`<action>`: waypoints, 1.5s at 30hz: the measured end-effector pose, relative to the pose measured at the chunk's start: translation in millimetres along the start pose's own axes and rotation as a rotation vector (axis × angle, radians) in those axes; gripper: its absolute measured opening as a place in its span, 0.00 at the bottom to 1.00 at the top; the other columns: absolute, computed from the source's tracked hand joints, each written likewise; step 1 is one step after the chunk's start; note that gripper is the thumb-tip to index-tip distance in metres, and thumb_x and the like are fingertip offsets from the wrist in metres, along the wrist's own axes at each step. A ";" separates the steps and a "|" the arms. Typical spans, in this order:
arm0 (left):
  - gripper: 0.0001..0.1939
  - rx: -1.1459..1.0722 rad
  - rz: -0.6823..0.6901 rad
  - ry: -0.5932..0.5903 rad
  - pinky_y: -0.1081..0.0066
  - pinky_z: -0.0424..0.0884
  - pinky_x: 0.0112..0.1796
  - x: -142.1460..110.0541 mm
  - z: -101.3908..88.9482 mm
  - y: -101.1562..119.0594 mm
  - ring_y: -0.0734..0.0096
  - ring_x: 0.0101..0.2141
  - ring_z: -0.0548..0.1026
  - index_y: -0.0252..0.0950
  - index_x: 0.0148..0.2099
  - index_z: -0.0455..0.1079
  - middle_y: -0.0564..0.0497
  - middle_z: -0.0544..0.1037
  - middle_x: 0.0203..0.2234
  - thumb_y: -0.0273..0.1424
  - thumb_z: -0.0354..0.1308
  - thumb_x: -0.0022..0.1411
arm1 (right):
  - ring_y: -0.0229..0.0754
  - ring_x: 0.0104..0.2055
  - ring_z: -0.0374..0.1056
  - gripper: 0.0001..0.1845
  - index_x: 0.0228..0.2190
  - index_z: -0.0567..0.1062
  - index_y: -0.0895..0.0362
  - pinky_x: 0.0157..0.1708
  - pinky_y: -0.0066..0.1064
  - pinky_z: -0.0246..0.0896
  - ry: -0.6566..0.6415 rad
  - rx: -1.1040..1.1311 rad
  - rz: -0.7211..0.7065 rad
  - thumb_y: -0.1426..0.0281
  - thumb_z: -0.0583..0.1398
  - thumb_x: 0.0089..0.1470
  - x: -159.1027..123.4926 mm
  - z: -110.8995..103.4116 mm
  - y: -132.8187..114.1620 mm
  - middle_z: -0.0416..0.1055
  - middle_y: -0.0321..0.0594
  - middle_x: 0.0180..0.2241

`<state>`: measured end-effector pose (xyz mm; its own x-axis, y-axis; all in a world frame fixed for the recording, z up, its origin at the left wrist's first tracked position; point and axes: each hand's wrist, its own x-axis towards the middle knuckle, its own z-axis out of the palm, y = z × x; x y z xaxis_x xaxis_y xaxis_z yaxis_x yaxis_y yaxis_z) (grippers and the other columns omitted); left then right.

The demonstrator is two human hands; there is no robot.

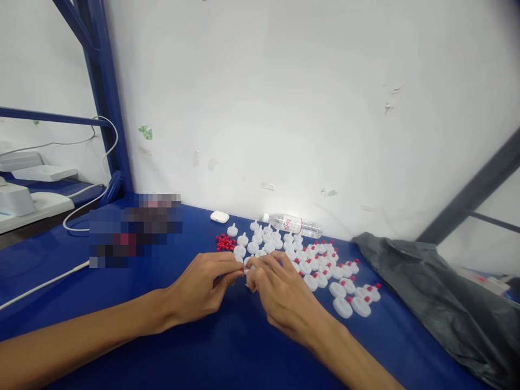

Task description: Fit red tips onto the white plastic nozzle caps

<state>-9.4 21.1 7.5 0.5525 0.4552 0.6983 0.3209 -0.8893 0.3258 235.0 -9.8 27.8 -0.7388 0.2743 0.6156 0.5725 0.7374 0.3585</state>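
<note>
Both my hands meet above the blue surface, fingertips almost touching. My left hand is closed in a pinch on a small red cap, of which only a speck shows. The fingers of my right hand curl round a white spouted lid, mostly hidden by them; its spout tip points at the red cap. Just behind the left fingers lies a pile of loose red caps. White spouted lids without red tips, such as this one, spread behind my hands. Further right, several white lids carry red caps on their spouts.
A clear plastic bottle lies against the wall, near a small white case. Dark grey sheeting drapes over the right side. A white cable crosses the left side beside a blurred-out patch. Blue frame posts rise at left.
</note>
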 end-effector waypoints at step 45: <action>0.11 0.311 -0.142 -0.023 0.65 0.80 0.42 7.3 -21.1 -27.9 0.61 0.39 0.84 0.41 0.54 0.82 0.48 0.89 0.42 0.32 0.57 0.84 | 0.68 0.71 0.75 0.05 0.48 0.89 0.50 0.70 0.74 0.75 -0.094 0.096 0.281 0.64 0.71 0.75 -11.8 -7.3 29.9 0.83 0.51 0.65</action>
<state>-30.7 48.3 16.9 0.5017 0.5771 0.6443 0.6126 -0.7630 0.2063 263.5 4.5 36.4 -0.5886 0.5281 0.6121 0.7260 0.6784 0.1127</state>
